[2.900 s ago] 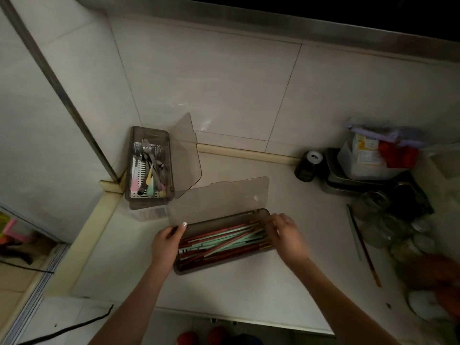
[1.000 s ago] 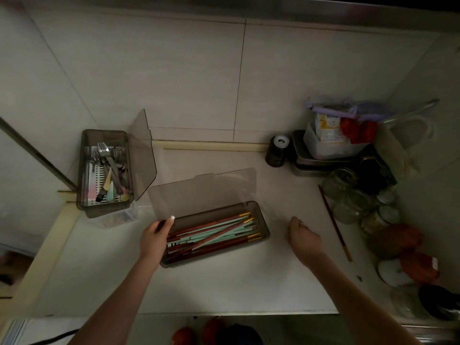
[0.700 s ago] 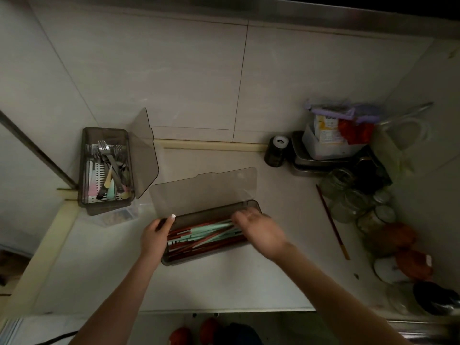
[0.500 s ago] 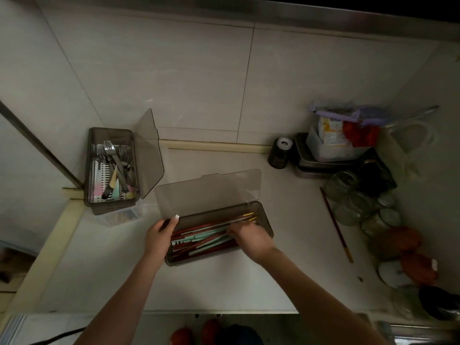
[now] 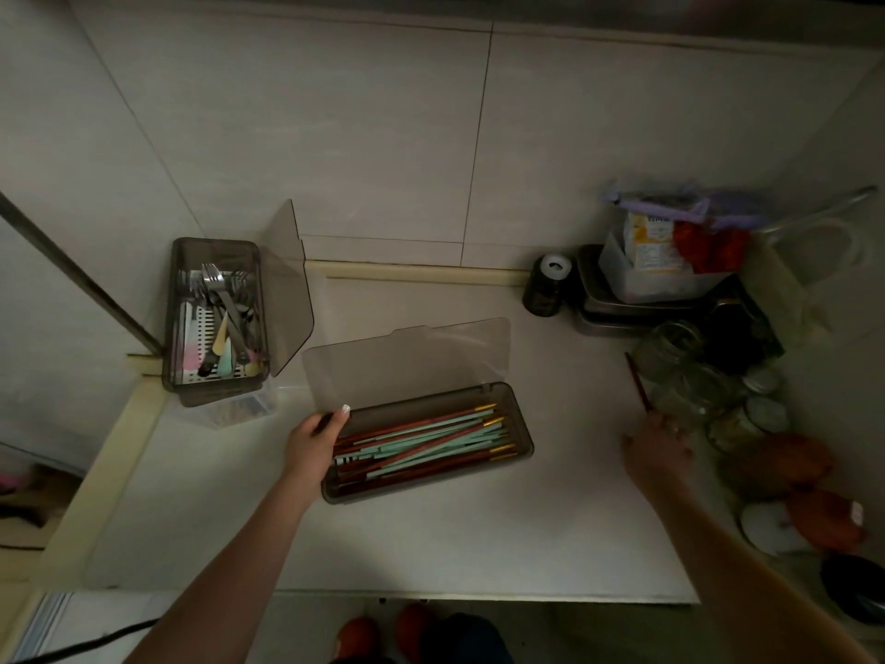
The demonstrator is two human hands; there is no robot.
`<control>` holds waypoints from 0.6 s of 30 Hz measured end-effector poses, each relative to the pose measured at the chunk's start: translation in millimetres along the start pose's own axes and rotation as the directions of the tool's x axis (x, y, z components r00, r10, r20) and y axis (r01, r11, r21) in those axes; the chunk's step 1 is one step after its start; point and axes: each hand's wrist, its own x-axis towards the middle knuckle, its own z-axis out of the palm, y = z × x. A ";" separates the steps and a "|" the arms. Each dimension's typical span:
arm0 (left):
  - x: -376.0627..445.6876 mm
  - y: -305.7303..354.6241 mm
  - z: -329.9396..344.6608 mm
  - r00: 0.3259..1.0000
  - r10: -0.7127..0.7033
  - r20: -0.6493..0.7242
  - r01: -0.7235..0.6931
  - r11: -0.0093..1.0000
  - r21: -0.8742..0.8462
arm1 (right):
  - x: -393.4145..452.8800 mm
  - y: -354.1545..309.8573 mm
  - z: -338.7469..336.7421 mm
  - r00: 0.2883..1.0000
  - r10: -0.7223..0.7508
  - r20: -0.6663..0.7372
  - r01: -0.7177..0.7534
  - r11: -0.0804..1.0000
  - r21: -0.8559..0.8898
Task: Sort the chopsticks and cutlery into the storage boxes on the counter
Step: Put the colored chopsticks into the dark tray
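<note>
Since half a second ago the right hand (image 5: 657, 451) has left the chopstick box (image 5: 522, 424) and gone right to the loose chopstick (image 5: 637, 381) by the jars (image 5: 689, 376); whether its fingers grip it cannot be told. Left hand (image 5: 313, 442) holds the box's left end. Red and green chopsticks (image 5: 421, 443) lie inside; cutlery box (image 5: 215, 313) filled, both lids open. Judged nearly done: one stray chopstick left.

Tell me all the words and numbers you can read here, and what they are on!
None can be read.
Carton in the tub: it has print, too blurred to read.
Orange packet: a pale label, too small to read.
Chopstick box and cutlery box: no writing shows.
</note>
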 end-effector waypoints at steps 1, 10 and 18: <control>-0.5 0.9 1.5 1.000 0.002 0.004 -0.002 1.000 0.004 | 0.6 2.8 4.0 1.000 0.026 0.005 -0.026 0.999 0.027; -2.6 0.9 5.5 0.999 0.051 -0.005 -0.050 0.996 0.075 | 3.2 -7.9 16.6 0.997 -0.052 -0.050 0.054 0.998 0.027; -3.4 0.4 5.9 0.998 0.052 -0.025 -0.050 0.995 0.086 | -8.7 -34.4 8.8 0.998 0.000 0.067 -0.017 0.969 0.248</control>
